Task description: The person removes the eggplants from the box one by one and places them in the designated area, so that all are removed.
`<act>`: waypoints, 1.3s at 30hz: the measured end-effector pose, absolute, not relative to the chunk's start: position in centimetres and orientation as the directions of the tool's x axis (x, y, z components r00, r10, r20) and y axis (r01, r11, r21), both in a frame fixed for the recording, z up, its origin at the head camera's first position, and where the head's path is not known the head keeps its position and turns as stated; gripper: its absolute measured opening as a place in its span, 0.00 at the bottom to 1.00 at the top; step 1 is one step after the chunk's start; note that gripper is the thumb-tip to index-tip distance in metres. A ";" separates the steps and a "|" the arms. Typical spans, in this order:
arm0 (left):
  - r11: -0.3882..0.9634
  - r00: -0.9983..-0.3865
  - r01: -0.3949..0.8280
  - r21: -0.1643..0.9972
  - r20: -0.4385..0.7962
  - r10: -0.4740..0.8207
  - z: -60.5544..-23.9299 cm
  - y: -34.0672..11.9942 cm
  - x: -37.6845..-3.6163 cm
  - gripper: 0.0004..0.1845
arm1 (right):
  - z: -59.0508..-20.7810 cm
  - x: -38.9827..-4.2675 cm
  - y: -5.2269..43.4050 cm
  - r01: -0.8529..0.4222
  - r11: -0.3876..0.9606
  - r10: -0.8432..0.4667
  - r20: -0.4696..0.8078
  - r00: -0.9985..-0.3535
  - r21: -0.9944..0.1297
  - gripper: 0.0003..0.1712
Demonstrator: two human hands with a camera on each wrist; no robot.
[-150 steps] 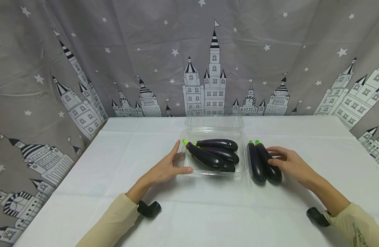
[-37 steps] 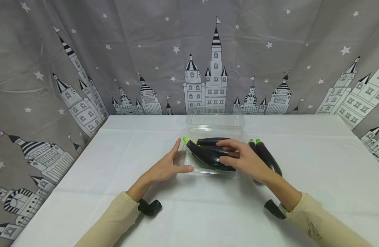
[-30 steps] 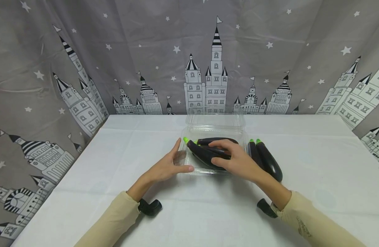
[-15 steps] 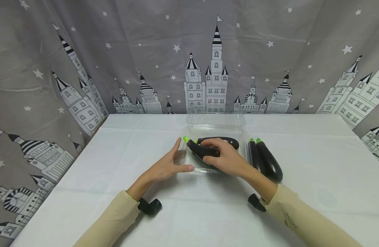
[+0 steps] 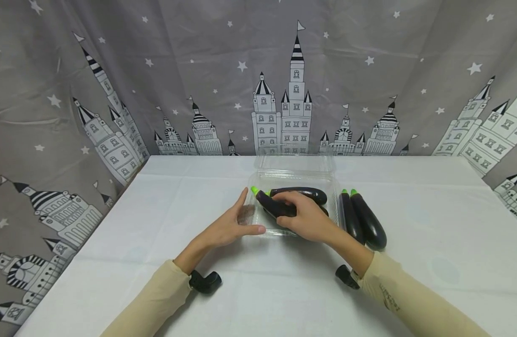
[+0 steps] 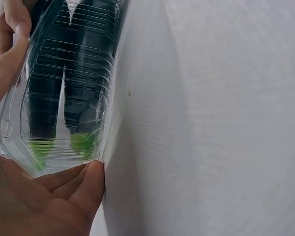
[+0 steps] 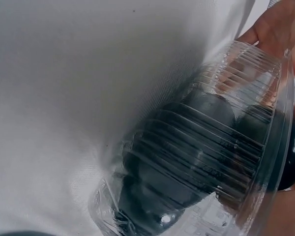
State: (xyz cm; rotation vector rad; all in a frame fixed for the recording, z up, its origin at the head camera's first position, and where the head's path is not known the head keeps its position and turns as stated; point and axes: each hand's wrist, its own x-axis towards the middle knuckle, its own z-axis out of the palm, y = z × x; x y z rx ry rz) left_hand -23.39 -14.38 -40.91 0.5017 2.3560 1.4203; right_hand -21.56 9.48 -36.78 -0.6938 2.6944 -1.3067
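Note:
A clear plastic clamshell container (image 5: 328, 180) lies with its lid (image 5: 294, 164) folded back; several dark eggplants with green tips are inside. My right hand (image 5: 306, 217) reaches in over the front rim and grips the topmost, slanting eggplant (image 5: 267, 203), thumb on the near side, fingers on the far side. Behind it lies another eggplant (image 5: 311, 193). My left hand (image 5: 226, 229) is spread around the left front corner, thumb along the front and fingers against the left wall; in the left wrist view its fingertips (image 6: 93, 172) touch the ribbed end. Lower eggplants are partly hidden.
Just right of the container, two more eggplants, one nearer (image 5: 350, 217) and one farther out (image 5: 369, 222), lie side by side on the white cloth (image 5: 191, 182). A grey curtain (image 5: 178, 84) with castles hangs behind. Black wrist devices (image 5: 205, 282) sit under both sleeves.
My right hand has left the two eggplants outside, moved left over the container's pile, and now holds the slanting eggplant. My left hand has stayed at the corner.

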 end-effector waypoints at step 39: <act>0.483 -0.896 0.092 0.871 -0.139 0.422 -40.6 -14.3 -23.3 0.66 | -36.8 -21.6 10.7 -0.346 0.466 -0.425 0.137 -0.895 -0.814 0.25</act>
